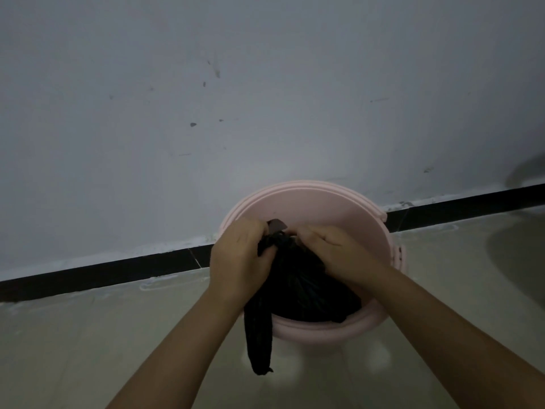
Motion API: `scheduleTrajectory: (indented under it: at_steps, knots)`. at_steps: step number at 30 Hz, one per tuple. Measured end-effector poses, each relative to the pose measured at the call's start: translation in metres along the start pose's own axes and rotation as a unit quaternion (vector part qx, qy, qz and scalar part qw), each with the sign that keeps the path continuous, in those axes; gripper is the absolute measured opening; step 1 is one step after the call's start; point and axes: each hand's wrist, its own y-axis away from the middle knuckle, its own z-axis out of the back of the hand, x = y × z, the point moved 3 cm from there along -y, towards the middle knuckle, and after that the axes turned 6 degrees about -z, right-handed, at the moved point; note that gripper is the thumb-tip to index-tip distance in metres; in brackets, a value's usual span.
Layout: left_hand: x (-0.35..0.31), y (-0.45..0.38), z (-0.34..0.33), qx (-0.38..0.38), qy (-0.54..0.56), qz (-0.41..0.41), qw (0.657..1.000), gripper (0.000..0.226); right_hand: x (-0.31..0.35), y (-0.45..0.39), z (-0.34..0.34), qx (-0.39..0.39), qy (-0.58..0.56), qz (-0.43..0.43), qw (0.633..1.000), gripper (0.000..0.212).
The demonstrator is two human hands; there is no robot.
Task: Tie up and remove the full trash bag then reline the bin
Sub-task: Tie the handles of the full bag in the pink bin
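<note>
Gathering at the neck, a black trash bag (300, 278) is being knotted inside a pink plastic bin (318, 202) that stands on a tiled floor (88, 335) against a scuffed white wall (265, 98). The left hand (239, 255) is closed around one twisted strand of the bag's mouth, and the right hand (330, 246) is closed on the bunched plastic just beside it. The bag's body is seated in the bin, neck pointing up toward the wall side; a long loose tail (259, 340) is draped over the near rim and hangs lengthwise down toward the floor. A slack knot could be left if the tail slips from the grip, and thin plastic could be torn by hard pulling.
</note>
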Motion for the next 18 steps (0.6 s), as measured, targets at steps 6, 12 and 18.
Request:
scheduleTrajectory:
  at_steps: [6,12,18]
  knots:
    - [0.006,0.005,-0.008,0.108,0.159,0.195,0.962,0.042,-0.011,-0.002,-0.003,-0.009,0.086,-0.019,0.996,0.031]
    - [0.000,0.013,-0.006,0.054,0.144,0.177,0.972,0.019,-0.012,-0.003,-0.004,0.035,0.039,-0.048,0.997,0.018]
    - [-0.002,0.010,-0.005,0.066,0.218,0.219,0.949,0.042,-0.017,-0.006,-0.007,0.056,-0.111,-0.116,0.985,0.029]
